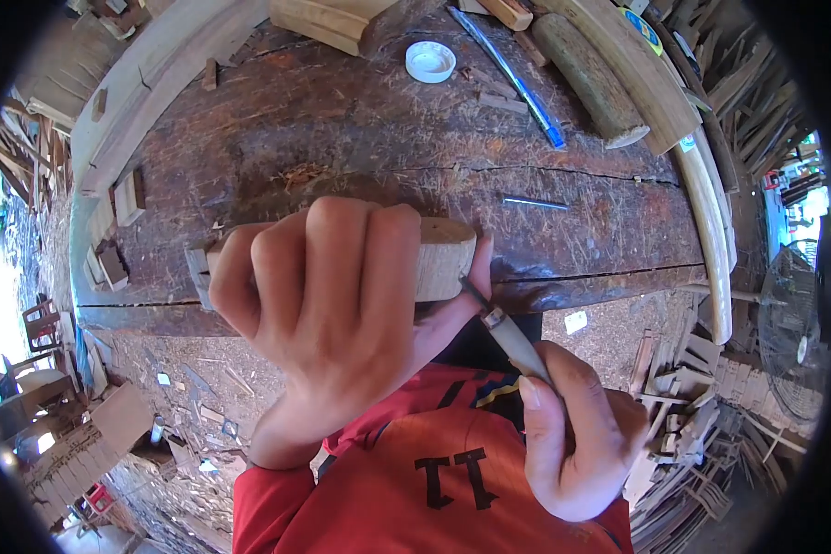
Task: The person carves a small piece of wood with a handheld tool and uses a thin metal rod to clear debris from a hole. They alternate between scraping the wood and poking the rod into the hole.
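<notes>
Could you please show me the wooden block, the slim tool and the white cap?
Wooden block [446, 262]: head view, its uncovered end.
Slim tool [516, 344]: head view, its handle.
White cap [430, 63]: head view, its middle.

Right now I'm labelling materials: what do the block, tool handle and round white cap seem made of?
Block: apparently unfinished wood, matte with faint grain. Tool handle: probably wood, pale and smooth. Cap: likely plastic, from its even white rim.

Your shirt is red shading to orange, with black digits and a yellow-and-blue band. You have a pale tan wooden block and a tool with a whitish handle and dark blade. Your tabletop is reddish brown, streaked with pale scratches; the round lid is white, the slender stick blue.
</notes>
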Action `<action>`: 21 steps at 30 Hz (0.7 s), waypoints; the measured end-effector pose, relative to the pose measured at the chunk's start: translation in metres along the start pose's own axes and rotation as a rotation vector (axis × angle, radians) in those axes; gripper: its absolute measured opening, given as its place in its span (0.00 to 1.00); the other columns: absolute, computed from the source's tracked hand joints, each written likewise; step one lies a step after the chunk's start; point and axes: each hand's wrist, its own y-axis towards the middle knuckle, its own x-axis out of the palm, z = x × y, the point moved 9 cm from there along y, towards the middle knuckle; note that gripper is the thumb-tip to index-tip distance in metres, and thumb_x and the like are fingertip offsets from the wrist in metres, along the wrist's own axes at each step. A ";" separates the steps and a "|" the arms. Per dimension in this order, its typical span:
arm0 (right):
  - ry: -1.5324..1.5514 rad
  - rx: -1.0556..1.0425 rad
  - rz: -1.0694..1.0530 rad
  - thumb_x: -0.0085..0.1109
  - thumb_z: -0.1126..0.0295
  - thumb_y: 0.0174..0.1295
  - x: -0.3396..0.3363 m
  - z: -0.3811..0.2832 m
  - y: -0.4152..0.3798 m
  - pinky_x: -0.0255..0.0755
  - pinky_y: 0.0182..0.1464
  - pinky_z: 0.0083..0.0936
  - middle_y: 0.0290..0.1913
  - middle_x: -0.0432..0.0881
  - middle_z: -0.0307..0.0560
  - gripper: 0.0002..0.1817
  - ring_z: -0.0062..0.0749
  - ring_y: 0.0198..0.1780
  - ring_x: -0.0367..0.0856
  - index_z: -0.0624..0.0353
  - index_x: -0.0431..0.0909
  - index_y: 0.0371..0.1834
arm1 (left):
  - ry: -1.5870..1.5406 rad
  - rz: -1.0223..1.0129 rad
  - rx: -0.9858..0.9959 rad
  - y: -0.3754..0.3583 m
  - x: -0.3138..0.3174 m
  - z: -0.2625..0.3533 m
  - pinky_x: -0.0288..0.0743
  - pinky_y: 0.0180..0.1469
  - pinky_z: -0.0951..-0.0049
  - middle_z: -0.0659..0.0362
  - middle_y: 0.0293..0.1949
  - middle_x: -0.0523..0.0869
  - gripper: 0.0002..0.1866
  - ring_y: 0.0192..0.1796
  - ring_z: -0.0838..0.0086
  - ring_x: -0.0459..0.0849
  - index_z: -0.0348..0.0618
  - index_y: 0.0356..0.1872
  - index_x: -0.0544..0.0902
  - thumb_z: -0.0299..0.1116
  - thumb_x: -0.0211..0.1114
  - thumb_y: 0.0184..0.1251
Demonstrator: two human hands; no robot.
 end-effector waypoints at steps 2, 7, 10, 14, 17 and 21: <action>0.013 -0.052 0.017 0.71 0.69 0.72 0.006 0.003 -0.003 0.71 0.21 0.35 0.23 0.83 0.50 0.15 0.40 0.18 0.82 0.68 0.84 0.56 | -0.007 0.023 0.005 0.000 -0.001 0.000 0.61 0.54 0.59 0.60 0.38 0.78 0.26 0.39 0.61 0.76 0.50 0.42 0.84 0.55 0.81 0.50; 0.007 -0.120 0.036 0.69 0.69 0.74 0.019 0.012 -0.006 0.72 0.23 0.35 0.27 0.84 0.52 0.15 0.42 0.21 0.84 0.68 0.82 0.57 | -0.004 0.004 0.003 0.001 -0.001 -0.001 0.61 0.54 0.60 0.60 0.37 0.78 0.25 0.39 0.61 0.76 0.50 0.42 0.84 0.54 0.81 0.51; 0.041 -0.138 0.033 0.68 0.70 0.74 0.023 0.020 -0.003 0.75 0.25 0.36 0.29 0.86 0.53 0.14 0.42 0.24 0.86 0.67 0.82 0.57 | 0.013 -0.033 -0.007 0.002 -0.001 -0.001 0.62 0.53 0.59 0.59 0.37 0.79 0.24 0.39 0.61 0.76 0.51 0.42 0.84 0.53 0.80 0.50; 0.133 -0.114 0.030 0.68 0.71 0.74 0.026 0.033 0.001 0.79 0.29 0.34 0.34 0.88 0.53 0.14 0.42 0.27 0.88 0.66 0.83 0.57 | -0.009 -0.019 -0.001 0.001 -0.001 -0.003 0.63 0.53 0.59 0.59 0.37 0.79 0.23 0.39 0.60 0.77 0.52 0.41 0.84 0.53 0.79 0.48; 0.213 -0.100 0.024 0.69 0.71 0.73 0.026 0.042 0.001 0.80 0.32 0.33 0.36 0.90 0.54 0.13 0.42 0.30 0.89 0.65 0.84 0.56 | -0.033 0.018 0.002 -0.001 -0.002 -0.004 0.64 0.52 0.58 0.59 0.37 0.79 0.23 0.39 0.60 0.77 0.52 0.40 0.84 0.53 0.79 0.47; 0.254 -0.115 0.021 0.70 0.72 0.72 0.022 0.045 0.004 0.82 0.34 0.31 0.38 0.91 0.54 0.12 0.40 0.31 0.90 0.66 0.86 0.53 | -0.039 0.018 0.011 0.000 -0.003 -0.003 0.64 0.52 0.58 0.59 0.38 0.80 0.24 0.39 0.59 0.77 0.53 0.40 0.84 0.53 0.80 0.46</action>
